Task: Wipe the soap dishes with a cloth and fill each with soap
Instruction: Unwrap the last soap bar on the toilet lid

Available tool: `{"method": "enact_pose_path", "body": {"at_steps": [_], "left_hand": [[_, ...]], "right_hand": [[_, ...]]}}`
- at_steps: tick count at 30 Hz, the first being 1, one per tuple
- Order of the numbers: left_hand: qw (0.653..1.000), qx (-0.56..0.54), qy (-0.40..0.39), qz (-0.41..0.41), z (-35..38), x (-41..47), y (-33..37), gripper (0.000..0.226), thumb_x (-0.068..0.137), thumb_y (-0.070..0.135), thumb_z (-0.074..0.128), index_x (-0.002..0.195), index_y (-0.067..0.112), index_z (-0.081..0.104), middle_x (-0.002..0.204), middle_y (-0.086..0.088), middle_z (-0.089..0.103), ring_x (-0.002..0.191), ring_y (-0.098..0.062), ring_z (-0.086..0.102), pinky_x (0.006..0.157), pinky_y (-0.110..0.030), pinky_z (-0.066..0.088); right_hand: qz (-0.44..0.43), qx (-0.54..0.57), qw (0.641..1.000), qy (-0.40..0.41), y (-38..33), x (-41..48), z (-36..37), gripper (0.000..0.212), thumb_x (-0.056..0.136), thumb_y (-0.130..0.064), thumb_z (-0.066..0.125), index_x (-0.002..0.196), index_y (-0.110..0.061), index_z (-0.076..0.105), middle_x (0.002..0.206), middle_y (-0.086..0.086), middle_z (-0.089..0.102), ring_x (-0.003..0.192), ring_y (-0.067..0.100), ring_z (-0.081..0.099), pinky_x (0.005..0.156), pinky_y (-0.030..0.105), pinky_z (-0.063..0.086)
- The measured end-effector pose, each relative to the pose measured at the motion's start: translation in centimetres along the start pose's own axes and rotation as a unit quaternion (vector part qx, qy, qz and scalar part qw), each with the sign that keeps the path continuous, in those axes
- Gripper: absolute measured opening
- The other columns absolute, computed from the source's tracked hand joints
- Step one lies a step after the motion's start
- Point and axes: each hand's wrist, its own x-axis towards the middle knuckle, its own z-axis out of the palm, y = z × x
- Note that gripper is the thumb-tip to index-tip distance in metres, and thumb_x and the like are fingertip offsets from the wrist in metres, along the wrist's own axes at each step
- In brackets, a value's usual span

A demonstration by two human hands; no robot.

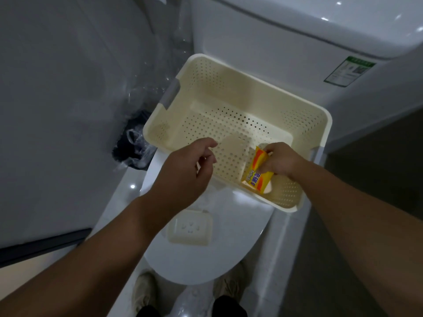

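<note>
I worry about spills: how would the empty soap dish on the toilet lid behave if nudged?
Probably slides easily: the soap dish looks like light plastic on a glossy toilet lid. Flat and low, it seems unlikely to tip or roll.

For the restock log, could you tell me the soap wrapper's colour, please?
The soap wrapper is yellow with orange-red stripes and purple lettering, head view.

My left hand (pixel 183 172) and right hand (pixel 282 161) come off bare forearms. Just below the toilet lid (pixel 206 261), I wear tan shoes (pixel 145 291) and black trousers (pixel 229 308).
</note>
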Motion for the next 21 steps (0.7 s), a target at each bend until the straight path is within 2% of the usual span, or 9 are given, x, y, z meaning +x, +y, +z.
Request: {"method": "enact_pose_path", "body": {"at_steps": [3,7,12,17,21], "left_hand": [[0.998,-0.052,0.016,-0.043,-0.2,0.4,0.7,0.029,0.091,0.01,0.056,0.12,0.016,0.057,0.088,0.013,0.064,0.079,-0.008,0.059,0.07,-0.018,0.049],[0.992,-0.106,0.026,-0.063,-0.4,1.5,2.3,0.03,0.091,0.016,0.059,0.121,0.019,0.053,0.098,0.012,0.063,0.09,-0.002,0.059,0.079,-0.014,0.05],[0.98,-0.178,0.007,-0.086,-0.9,2.7,4.8,0.037,0.088,0.024,0.066,0.119,0.027,0.048,0.109,0.014,0.06,0.101,-0.003,0.06,0.086,-0.022,0.052],[0.971,-0.215,-0.005,-0.103,-1.8,2.7,5.3,0.029,0.082,0.024,0.072,0.108,0.029,0.059,0.097,0.012,0.065,0.087,-0.002,0.064,0.075,-0.022,0.053],[0.963,-0.249,-0.023,-0.097,-2.3,2.1,5.2,0.011,0.085,0.018,0.068,0.094,0.024,0.067,0.085,0.002,0.07,0.078,-0.011,0.067,0.073,-0.028,0.057]], "right_hand": [[-0.057,0.027,0.996,0.064,-1.4,-1.3,-1.6,0.052,0.061,-0.002,0.083,0.106,-0.013,0.06,0.11,0.013,0.061,0.086,0.024,0.06,0.068,0.03,0.05],[-0.163,0.033,0.981,0.097,-4.8,-5.7,-4.4,0.051,0.069,-0.008,0.079,0.11,-0.023,0.052,0.099,0.007,0.058,0.078,0.016,0.057,0.067,0.035,0.052],[-0.241,0.043,0.968,0.051,-7.5,-11.1,-5.1,0.046,0.073,-0.017,0.075,0.106,-0.03,0.047,0.085,-0.003,0.069,0.07,0.009,0.064,0.056,0.023,0.055],[-0.276,0.067,0.959,0.009,-7.8,-12.4,-4.3,0.048,0.072,-0.01,0.076,0.105,-0.026,0.045,0.084,0.004,0.072,0.073,0.017,0.068,0.064,0.034,0.059],[-0.287,0.094,0.953,-0.009,-7.7,-12.8,-3.7,0.056,0.072,-0.006,0.076,0.112,-0.026,0.044,0.086,0.002,0.073,0.075,0.017,0.07,0.067,0.033,0.06]]}}
